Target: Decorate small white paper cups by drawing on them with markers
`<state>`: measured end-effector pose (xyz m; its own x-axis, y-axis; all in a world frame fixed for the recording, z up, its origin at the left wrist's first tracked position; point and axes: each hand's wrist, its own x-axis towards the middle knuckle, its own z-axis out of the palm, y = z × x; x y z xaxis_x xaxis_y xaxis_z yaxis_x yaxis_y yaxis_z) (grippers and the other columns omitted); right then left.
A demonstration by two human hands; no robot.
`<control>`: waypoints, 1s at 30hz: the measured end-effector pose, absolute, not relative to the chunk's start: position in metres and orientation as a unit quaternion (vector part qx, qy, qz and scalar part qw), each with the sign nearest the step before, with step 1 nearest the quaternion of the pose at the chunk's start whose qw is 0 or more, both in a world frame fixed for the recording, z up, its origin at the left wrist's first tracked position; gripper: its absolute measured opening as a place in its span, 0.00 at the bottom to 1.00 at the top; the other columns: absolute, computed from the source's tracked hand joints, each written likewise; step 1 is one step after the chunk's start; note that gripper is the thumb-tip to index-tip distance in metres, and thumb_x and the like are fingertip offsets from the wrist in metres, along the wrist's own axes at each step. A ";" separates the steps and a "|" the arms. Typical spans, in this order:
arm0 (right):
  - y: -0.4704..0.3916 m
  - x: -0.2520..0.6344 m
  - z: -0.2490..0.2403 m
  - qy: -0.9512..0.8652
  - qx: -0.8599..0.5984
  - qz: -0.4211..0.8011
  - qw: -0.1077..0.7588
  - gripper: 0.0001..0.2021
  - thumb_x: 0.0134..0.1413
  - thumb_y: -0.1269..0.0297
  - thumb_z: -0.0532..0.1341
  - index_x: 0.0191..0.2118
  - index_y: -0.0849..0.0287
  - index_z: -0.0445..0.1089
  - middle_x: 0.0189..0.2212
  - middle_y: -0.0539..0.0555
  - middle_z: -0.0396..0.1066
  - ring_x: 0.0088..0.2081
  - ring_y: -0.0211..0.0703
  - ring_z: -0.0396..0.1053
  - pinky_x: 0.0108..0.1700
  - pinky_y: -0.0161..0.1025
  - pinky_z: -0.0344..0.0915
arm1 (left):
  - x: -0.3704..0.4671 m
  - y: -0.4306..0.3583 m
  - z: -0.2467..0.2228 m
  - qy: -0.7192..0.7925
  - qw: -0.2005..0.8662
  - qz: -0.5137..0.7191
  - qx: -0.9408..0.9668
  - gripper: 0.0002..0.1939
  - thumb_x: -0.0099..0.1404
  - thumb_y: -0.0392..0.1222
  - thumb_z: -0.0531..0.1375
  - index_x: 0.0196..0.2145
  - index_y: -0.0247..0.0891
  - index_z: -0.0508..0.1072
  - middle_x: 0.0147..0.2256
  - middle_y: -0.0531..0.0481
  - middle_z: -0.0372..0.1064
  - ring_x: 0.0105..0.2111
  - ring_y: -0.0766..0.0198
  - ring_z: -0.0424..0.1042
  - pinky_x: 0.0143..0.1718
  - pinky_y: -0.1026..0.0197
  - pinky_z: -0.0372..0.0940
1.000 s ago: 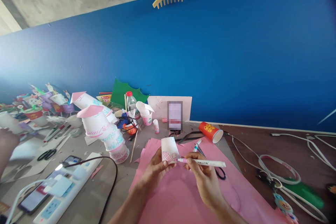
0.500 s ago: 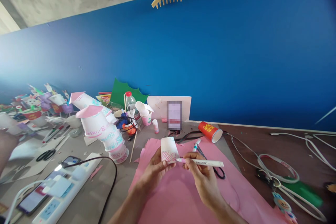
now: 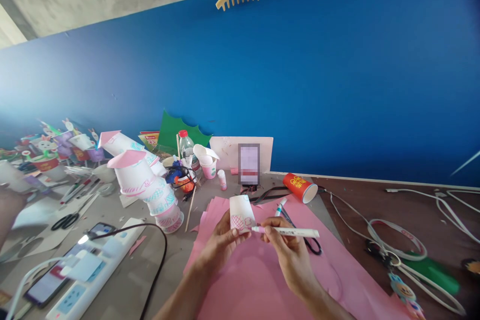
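Observation:
My left hand (image 3: 222,240) is closed around the lower part of a white paper cup (image 3: 240,209), which bears pink cross-hatching and a pink outline near its lower edge. Between the thumb and fingers of my right hand (image 3: 287,250) is a pink marker (image 3: 296,232) with a white barrel. Its tip meets the cup's lower right side, or comes very close to it. Both hands are above pink paper (image 3: 255,280). Beyond my right hand lie another marker (image 3: 280,207) with a teal band and dark-handled scissors (image 3: 313,246), partly hidden by the hand.
A red paper cup (image 3: 300,188) lies on its side behind the paper. Decorated cup towers (image 3: 144,185) stand at left, near a power strip (image 3: 90,275) and a phone (image 3: 48,280). Cables (image 3: 397,245) loop at right. Another person's arm (image 3: 9,215) shows at far left.
Hardly anything differs. The cup and marker stay in nearly the same place, and the pink outline on the cup looks slightly more closed.

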<state>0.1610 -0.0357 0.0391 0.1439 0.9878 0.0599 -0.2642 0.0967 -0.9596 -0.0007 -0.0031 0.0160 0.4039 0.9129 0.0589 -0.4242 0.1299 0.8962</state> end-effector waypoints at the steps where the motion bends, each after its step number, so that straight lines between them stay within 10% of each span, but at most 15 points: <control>1: -0.035 0.161 0.039 -0.412 -0.439 0.508 0.615 0.19 0.46 0.45 0.67 0.28 0.58 0.72 0.20 0.48 0.65 0.24 0.38 0.59 0.27 0.35 0.58 | -0.001 -0.003 0.016 0.269 0.702 0.476 0.457 0.30 0.56 0.52 0.67 0.55 0.44 0.69 0.43 0.46 0.73 0.45 0.51 0.69 0.48 0.51 0.61; 30: -0.035 0.162 0.036 -0.422 -0.438 0.511 0.607 0.19 0.47 0.44 0.66 0.29 0.57 0.72 0.20 0.48 0.64 0.23 0.38 0.57 0.25 0.34 0.56 | -0.002 -0.003 0.017 0.262 0.705 0.474 0.457 0.30 0.56 0.50 0.67 0.55 0.42 0.69 0.44 0.45 0.73 0.46 0.50 0.69 0.47 0.52 0.61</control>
